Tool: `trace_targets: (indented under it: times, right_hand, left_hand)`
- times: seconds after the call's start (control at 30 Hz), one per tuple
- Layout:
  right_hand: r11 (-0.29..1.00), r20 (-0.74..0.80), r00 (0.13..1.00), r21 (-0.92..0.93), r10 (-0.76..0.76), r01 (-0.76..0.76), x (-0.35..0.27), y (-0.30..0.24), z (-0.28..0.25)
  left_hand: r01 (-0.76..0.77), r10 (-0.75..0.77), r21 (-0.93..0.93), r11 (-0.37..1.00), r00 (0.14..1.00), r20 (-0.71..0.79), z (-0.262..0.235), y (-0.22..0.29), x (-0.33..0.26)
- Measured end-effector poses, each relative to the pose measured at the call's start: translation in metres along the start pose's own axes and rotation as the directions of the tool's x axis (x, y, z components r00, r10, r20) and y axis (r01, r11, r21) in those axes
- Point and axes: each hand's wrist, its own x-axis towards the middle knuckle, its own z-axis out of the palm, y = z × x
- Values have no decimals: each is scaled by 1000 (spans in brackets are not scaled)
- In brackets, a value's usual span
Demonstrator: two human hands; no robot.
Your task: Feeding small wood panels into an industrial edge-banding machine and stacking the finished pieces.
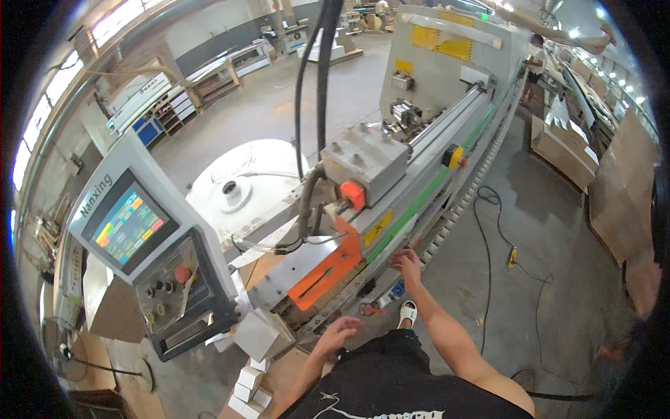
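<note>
Got a loose, part-open left grip (340,332) at 6 o'clock, fingers gently bent, nothing visible in there; much the same for the right grip (406,262) at 4 o'clock, fingers a bit spread beside the front edge of the long grey machine (401,202), no obvious hold on anything; can't tell if touching that edge or just short of it. Looks like a pause between holds to me; next move probably calls for a deliberate placing of the right fingers, well away from the orange guard (317,274) at 6 o'clock.

On to materials: flat painted metal with a long slot for the guard; boxy, bolted casting for the grey housing (366,157) at 1 o'clock; slim green strip (392,232) and pale ribbed track (450,225) both running off toward 1. Further out, glossy colourful screen (131,223) at 9, rounded red knob (183,273) at 8; broad white disc (234,167) at 10; squared white blocks (249,383) at 7; flat brown boards (628,209) at 3; thin black cable (486,279) at 4, on smooth grey floor.
</note>
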Motion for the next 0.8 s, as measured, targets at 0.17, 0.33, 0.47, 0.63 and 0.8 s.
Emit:
trace_targets:
  times: [0.17,0.33,0.47,0.63,0.8]
  right_hand:
    - [591,280,888,-668,-364,452,-83,-37,-7]
    - [-123,644,547,-700,-534,704,-84,-7,-19]
    - [-100,682,591,-687,-430,720,-66,0,-30]
    - [-134,740,518,-620,-429,774,-64,0,-24]
    - [-150,757,480,-591,-444,793,-67,5,-25]
  left_hand:
    - [76,-103,-267,961,991,-88,-4,-31,-91]
    - [152,-146,20,988,971,-192,-16,-49,-125]
    - [90,65,278,956,863,-501,-21,-49,-109]
    - [253,1,278,927,738,-675,19,-26,-107]
    - [376,-45,397,837,770,-636,65,-36,-95]
